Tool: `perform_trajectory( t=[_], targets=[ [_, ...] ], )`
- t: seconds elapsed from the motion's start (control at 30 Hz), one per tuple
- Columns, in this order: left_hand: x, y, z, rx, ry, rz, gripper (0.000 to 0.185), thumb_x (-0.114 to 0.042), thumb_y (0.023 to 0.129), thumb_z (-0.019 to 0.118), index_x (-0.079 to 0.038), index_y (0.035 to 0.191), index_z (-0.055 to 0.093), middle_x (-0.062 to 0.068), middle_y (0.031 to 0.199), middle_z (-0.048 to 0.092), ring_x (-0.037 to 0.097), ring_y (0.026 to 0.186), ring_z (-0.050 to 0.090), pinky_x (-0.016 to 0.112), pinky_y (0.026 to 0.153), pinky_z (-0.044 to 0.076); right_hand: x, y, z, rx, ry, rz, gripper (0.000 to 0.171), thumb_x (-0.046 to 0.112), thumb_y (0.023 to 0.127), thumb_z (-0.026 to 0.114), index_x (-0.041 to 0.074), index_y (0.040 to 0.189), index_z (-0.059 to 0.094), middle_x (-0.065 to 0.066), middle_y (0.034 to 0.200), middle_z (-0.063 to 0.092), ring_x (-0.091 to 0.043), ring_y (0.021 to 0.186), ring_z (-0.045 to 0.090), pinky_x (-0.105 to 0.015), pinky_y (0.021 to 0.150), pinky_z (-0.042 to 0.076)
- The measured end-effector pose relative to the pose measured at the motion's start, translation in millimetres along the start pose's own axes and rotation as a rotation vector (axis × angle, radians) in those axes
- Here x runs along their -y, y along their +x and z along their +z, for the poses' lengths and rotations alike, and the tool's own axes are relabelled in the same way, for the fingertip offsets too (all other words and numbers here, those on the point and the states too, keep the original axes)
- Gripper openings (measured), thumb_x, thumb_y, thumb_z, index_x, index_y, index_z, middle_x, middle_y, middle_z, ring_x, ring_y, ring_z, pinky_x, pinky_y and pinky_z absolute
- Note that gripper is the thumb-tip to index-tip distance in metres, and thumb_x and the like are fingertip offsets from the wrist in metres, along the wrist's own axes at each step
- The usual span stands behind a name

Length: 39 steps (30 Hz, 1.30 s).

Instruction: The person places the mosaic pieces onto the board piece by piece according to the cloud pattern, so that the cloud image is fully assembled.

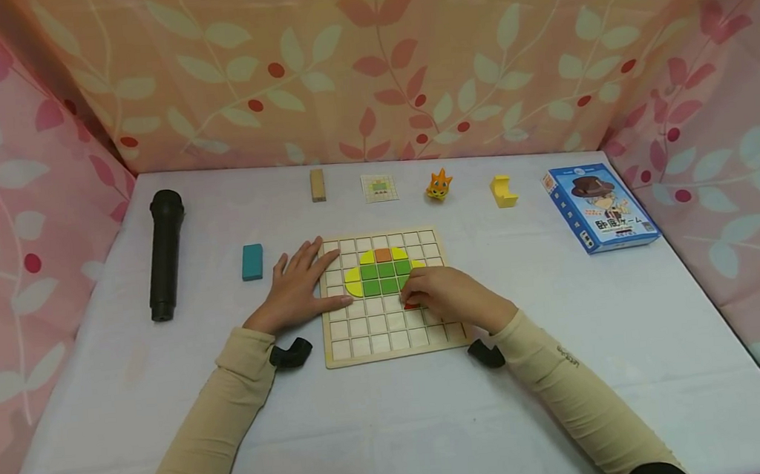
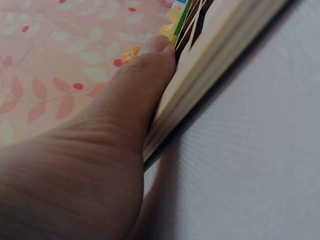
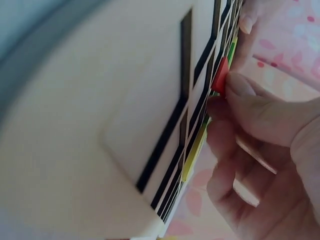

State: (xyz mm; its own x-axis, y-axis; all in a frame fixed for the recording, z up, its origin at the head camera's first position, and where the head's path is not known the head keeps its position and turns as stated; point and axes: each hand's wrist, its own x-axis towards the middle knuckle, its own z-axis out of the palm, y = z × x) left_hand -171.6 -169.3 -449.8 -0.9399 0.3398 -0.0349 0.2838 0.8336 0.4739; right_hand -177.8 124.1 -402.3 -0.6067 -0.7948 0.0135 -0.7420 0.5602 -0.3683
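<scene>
A wooden grid board lies in the middle of the table, with green, yellow and orange tiles set in its upper rows. My left hand lies flat, fingers straight, on the board's left edge. My right hand pinches a small red tile against the board just below the green tiles. In the right wrist view the thumb and fingers hold the red tile at the grid.
A black microphone lies at the left, a teal block beside it. Along the back stand a wooden block, a pattern card, an orange figure, a yellow piece and a blue box. Patterned cloth walls surround the table.
</scene>
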Motion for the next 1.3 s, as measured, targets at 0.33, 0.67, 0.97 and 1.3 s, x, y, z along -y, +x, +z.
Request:
perform_trajectory(
  t=[0.33, 0.67, 0.97, 1.3],
  targets=[
    [-0.9, -1.0, 1.3, -0.001, 0.003, -0.002, 0.092, -0.065, 0.079, 0.064, -0.021, 0.152, 0.028, 0.012, 0.161, 0.008, 0.032, 0.148, 0.003, 0.06, 0.113, -0.002, 1.7, -4.2, 3.7, -0.046, -0.098, 0.029, 0.008, 0.016, 0.089, 0.069, 0.02, 0.095, 0.072, 0.011, 0.092, 0.064, -0.004, 0.083, 0.061, -0.024, 0.072, 0.052],
    [0.7, 1.9, 1.8, 0.009, 0.011, -0.005, 0.092, -0.067, 0.08, 0.062, -0.023, 0.152, 0.027, 0.009, 0.162, 0.006, 0.029, 0.148, 0.001, 0.059, 0.113, -0.002, -18.2, -45.8, -29.1, -0.012, -0.027, 0.378, 0.018, 0.019, 0.09, 0.068, 0.012, 0.106, 0.066, 0.004, 0.089, 0.062, -0.011, 0.068, 0.052, -0.027, 0.06, 0.046],
    [3.1, 2.1, 1.4, 0.014, 0.018, -0.006, 0.092, -0.068, 0.08, 0.061, -0.024, 0.152, 0.026, 0.009, 0.162, 0.005, 0.029, 0.148, 0.001, 0.059, 0.113, -0.002, -29.9, -77.5, -23.7, 0.145, 0.05, 0.423, 0.033, 0.023, 0.084, 0.075, 0.011, 0.113, 0.066, 0.001, 0.1, 0.059, -0.015, 0.087, 0.056, -0.035, 0.08, 0.051],
    [2.5, 2.2, 2.4, 0.012, 0.014, -0.011, 0.092, -0.067, 0.079, 0.062, -0.024, 0.152, 0.027, 0.009, 0.162, 0.006, 0.029, 0.148, 0.0, 0.059, 0.113, -0.003, -28.7, -80.6, -13.8, 0.075, 0.025, 0.343, 0.019, 0.014, 0.086, 0.072, 0.008, 0.103, 0.066, 0.001, 0.094, 0.059, -0.011, 0.08, 0.053, -0.029, 0.074, 0.05]
  ],
)
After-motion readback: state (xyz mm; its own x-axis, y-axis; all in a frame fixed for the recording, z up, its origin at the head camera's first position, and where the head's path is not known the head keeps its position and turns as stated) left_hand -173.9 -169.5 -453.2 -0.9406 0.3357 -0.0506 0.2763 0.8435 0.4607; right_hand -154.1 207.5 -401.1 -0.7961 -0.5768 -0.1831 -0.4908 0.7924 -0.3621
